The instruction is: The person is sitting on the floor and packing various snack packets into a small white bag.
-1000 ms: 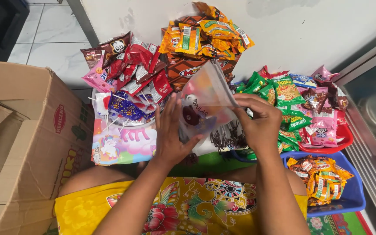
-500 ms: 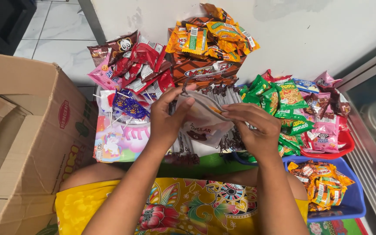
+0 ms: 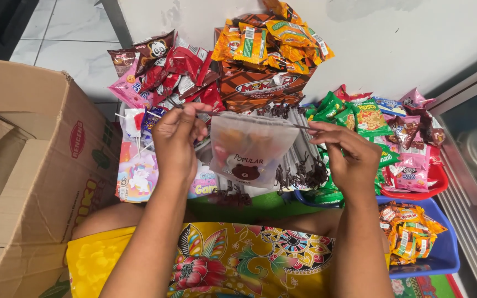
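Yellow floral cloth (image 3: 233,265) over the lap, at 6 o'clock. Left hand (image 3: 179,138) and right hand (image 3: 346,154), each pinching a top corner of a translucent drawstring pouch (image 3: 249,152) with a bear print, held taut at centre. Cardboard box (image 3: 28,165) at 9 o'clock. Blue tray (image 3: 443,248) at 4 o'clock. Red tray (image 3: 432,185) at 3 o'clock. Orange snack packets (image 3: 277,36) at 12 o'clock.

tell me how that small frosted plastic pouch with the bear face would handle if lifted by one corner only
The small frosted plastic pouch is probably floppy: its top edge is stretched taut only between the left hand and right hand. Likely light, since it hangs from fingertip pinches. The smooth film may be slippery.
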